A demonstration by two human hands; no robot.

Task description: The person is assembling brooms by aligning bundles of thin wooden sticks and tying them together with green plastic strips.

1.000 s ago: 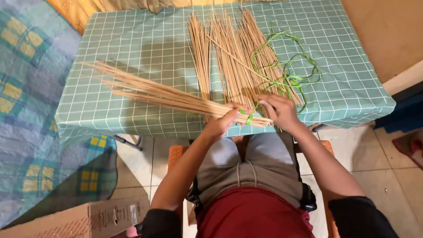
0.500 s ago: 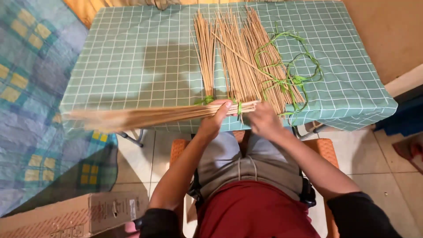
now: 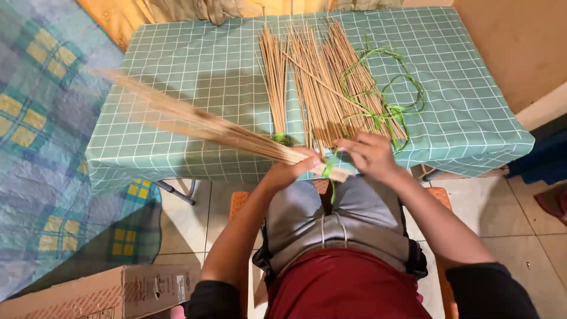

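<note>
Two hands meet at the near edge of the table, just above your lap. Your left hand (image 3: 293, 168) is closed around the butt end of a bundle of thin, pale tan sticks (image 3: 201, 125), which fans up and away to the left over the tabletop; its far end is blurred, so you cannot count the sticks. Your right hand (image 3: 369, 155) sits just beside the left, fingers curled in towards the same end of the bundle, and a short piece of bright green cord (image 3: 328, 170) shows between the two hands. Whether the right hand pinches the cord or only touches the sticks cannot be told from here.

The table carries a teal cloth with a white grid pattern (image 3: 195, 65), which hangs over the front edge. On it, beyond your hands, lie loose rows of the same tan sticks (image 3: 313, 77), running roughly away from you, some crossing others at a slant. A tangled loop of thin green string (image 3: 387, 97) lies over the right part of those sticks and onto the cloth beside them.

To your left hangs a blue checked fabric with yellow squares (image 3: 35, 136). A brown cardboard box (image 3: 106, 292) stands on the floor by your left elbow. Pale floor tiles (image 3: 520, 218) show on the right.
</note>
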